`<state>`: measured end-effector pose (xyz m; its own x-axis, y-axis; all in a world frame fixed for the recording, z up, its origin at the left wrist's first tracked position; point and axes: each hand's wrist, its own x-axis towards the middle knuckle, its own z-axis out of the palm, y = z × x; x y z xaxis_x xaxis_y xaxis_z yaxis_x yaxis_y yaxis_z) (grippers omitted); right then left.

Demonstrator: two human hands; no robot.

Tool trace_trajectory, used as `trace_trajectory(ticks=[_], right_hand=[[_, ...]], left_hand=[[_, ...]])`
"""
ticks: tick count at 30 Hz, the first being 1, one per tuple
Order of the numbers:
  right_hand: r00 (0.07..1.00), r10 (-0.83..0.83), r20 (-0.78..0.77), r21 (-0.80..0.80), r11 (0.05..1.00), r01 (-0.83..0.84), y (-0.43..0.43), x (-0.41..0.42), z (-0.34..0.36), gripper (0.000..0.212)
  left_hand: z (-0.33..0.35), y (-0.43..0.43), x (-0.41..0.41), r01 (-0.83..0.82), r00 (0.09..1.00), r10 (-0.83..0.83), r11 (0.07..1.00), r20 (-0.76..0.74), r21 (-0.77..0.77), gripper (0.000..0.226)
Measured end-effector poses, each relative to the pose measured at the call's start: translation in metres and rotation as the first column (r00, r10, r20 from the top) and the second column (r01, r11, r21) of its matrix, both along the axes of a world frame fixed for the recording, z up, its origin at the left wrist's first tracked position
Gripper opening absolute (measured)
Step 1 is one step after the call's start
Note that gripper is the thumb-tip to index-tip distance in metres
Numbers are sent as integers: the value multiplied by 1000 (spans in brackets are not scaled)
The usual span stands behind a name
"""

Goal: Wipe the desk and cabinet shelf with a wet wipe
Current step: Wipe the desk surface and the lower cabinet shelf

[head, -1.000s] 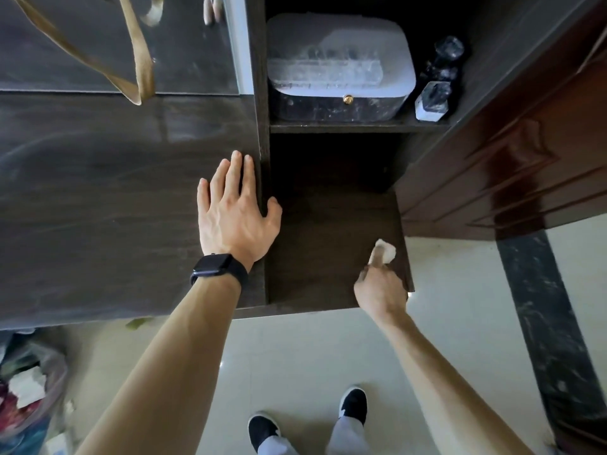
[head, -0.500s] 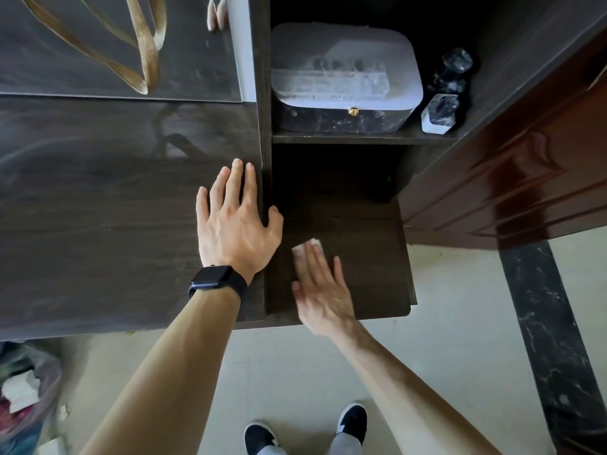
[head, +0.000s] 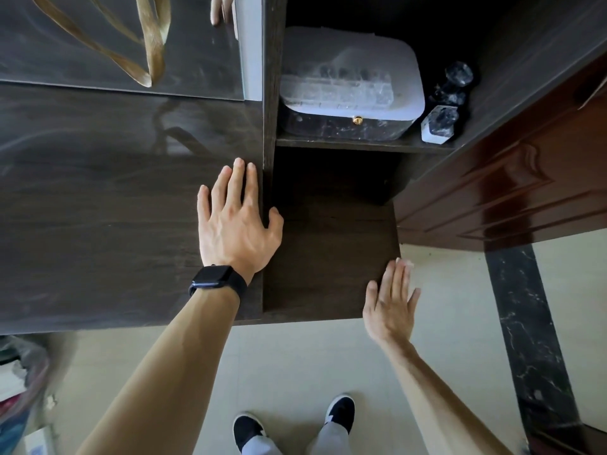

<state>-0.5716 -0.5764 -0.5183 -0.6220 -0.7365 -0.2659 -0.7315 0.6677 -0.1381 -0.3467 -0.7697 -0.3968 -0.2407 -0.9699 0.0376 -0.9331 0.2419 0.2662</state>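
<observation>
The right hand (head: pixel 391 300) has slid from the left middle of the cabinet shelf (head: pixel 328 257) to its front right corner, while the left hand (head: pixel 235 224) has not shifted. Nearest, at the bottom of the frame, two black shoes (head: pixel 340 410) with white trim stand on a pale tiled floor (head: pixel 295 362), and a blurred bag (head: pixel 19 382) of rubbish sits at lower left. The right hand lies flat with its fingers straight and close together, half over the shelf's corner and half over the floor. A pale sliver at its fingertips looks like the wet wipe (head: pixel 408 263) (too blurred to be sure), pressed under them rather than gripped. The left hand is spread flat, palm down, on the dark wooden desk (head: pixel 98 224) right against the upright board that divides desk from shelf, with its thumb reaching past that board. A black watch (head: pixel 215 279) with a dark face sits on its wrist. Further in, at upper centre, a higher shelf carries a rounded box (head: pixel 351 87) with a frosted lid and a small gold clasp. Just to its right stand some clear faceted glass pieces (head: pixel 440 123). A glossy reddish-brown door (head: pixel 509 192) fills the right of the frame. At upper left, a shiny dark panel (head: pixel 98 37) behind the desk shows gold looping lines (head: pixel 154 44).
</observation>
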Motion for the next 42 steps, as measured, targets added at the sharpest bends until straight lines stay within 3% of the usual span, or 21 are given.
trace_trajectory(ticks=[2,7,9,12,14,18,22,23,25,28,30,32,36,39,42], right_hand=[[994,112,-16,27,993,-111,18,10,-1,65],[999,49,7,-39,998,-49,-63,4,-4,65],[983,182,14,-52,982,-181,-103,19,-6,65],[839,543,33,-69,838,-541,-117,76,-6,64],[722,690,46,-105,723,-683,-86,110,-6,65],[647,755,107,-331,641,-692,-24,128,-12,65],[433,893,125,-344,448,-825,-14,96,-13,58],[423,899,112,-322,436,-841,-14,83,-10,57],[554,827,93,-229,560,-796,-4,54,-3,58],[791,608,68,-70,793,-604,24,10,4,80],[873,486,41,2,874,-486,37,-7,1,95],[939,345,9,-7,939,-345,40,-14,-2,95],[990,109,93,-71,992,-103,32,-10,1,96],[971,-29,239,-132,989,62,36,1,2,94],[937,-126,324,-54,987,151,45,12,18,88]], left_hand=[[1,0,1,2,1000,-3,1000,5,6,73],[-3,0,0,1,1000,-1,1000,-1,-15,70],[-6,0,-1,-5,1000,5,1000,3,-25,69],[-9,-2,0,-6,1000,7,1000,21,-19,68],[-8,-1,-1,3,1000,-2,1000,15,-5,68],[-6,-1,-1,-11,1000,11,1000,10,-5,67],[-5,0,-1,-26,1000,26,1000,-14,-8,66],[-5,-1,-1,-28,999,27,1000,-18,-10,65],[-5,-1,-1,-29,999,29,1000,-22,-9,65],[-6,-1,-1,-38,999,38,999,-26,0,65],[-6,-2,0,-38,999,38,999,-31,4,65],[-5,-1,0,-36,999,37,999,-33,8,65],[-3,-1,0,-26,999,26,1000,-26,15,66],[-2,-1,0,-14,1000,15,1000,-22,23,67],[0,1,1,6,1000,-5,999,-17,53,67]])
